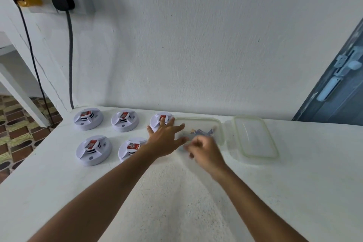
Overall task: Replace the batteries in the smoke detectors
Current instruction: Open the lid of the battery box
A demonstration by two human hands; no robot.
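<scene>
while five smoke detectors [88,118] sit in two rows on the white counter [59,182], the left hand [167,137] spreads flat beside a clear container [220,124]; the blurred right hand [204,149] curls at its edge, grip unclear.

A: What's on the white counter [59,179]?

B: Five round white smoke detectors, all lying flat. Each has a red battery on top. Three sit in a row at the back of the counter: the first detector [88,118], the second detector [125,120] and the third detector [161,122]. Two sit in front of that row: the fourth detector [94,150] and the fifth detector [131,148].

A: And more batteries?

B: Right of the third detector is a clear plastic box [198,124] with its top off. Some batteries [200,131] lie inside, too blurry to count.
</scene>
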